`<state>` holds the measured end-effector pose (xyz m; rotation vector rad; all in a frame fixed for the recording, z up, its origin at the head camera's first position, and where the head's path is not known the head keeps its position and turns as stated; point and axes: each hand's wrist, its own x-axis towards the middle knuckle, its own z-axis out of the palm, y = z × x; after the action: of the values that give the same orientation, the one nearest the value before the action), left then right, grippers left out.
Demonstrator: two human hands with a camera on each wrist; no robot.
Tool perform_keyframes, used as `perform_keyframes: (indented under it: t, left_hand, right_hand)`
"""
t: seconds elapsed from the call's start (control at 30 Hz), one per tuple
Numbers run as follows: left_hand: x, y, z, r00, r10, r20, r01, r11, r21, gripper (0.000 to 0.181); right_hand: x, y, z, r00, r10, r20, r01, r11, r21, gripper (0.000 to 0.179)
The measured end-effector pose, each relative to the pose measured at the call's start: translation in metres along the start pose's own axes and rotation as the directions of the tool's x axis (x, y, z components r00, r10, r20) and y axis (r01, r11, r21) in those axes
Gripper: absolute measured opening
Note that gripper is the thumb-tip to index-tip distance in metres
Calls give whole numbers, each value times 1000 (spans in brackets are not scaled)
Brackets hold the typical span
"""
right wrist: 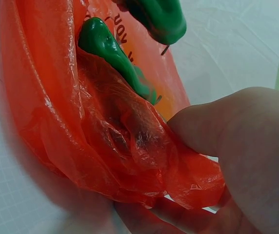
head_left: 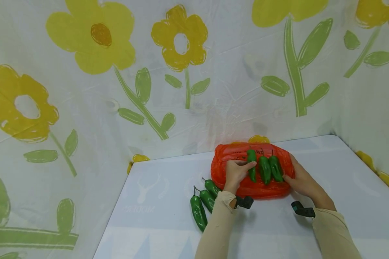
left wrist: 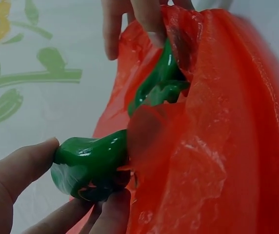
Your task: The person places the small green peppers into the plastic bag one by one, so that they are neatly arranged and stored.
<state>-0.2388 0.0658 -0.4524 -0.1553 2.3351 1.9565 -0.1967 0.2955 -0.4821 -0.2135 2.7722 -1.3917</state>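
Note:
A red plastic bag (head_left: 219, 167) with dark print lies on the table, its mouth spread. My left hand (head_left: 236, 175) pinches a green pepper (head_left: 251, 156) between thumb and fingers over the bag's opening; the left wrist view shows this pepper (left wrist: 88, 163) against the red plastic. Two more green peppers, one (head_left: 264, 171) beside the other (head_left: 275, 167), lie in the bag's mouth to the right. At the bag's right edge my right hand (head_left: 303, 181) grips the plastic, thumb on the near side, as the right wrist view shows on the crumpled film (right wrist: 139, 141).
Several green peppers, among them a long one (head_left: 198, 212), lie on the white table (head_left: 155, 208) left of the bag, partly behind my left sleeve (head_left: 215, 230). A flower-printed curtain (head_left: 214, 118) hangs behind the table and along its sides.

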Motion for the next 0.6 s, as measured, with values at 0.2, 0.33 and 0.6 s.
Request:
perform_keyframes:
  t: [0.2, 0.33, 0.6]
  left_hand:
    - [2, -2, 6, 1000, -8, -20, 9, 1000, 29, 25]
    - [3, -5, 8, 999, -15, -34, 17, 999, 44, 25]
    - [5, -9, 13, 998, -24, -52, 27, 998, 58, 24]
  right_hand:
    - [0, -1, 1, 1000, 9, 2, -9, 1000, 4, 96]
    - [1, -1, 1, 1000, 3, -1, -3, 1000, 5, 96]
    - [1, 1, 1, 1000, -3, 0, 3, 1000, 6, 96]
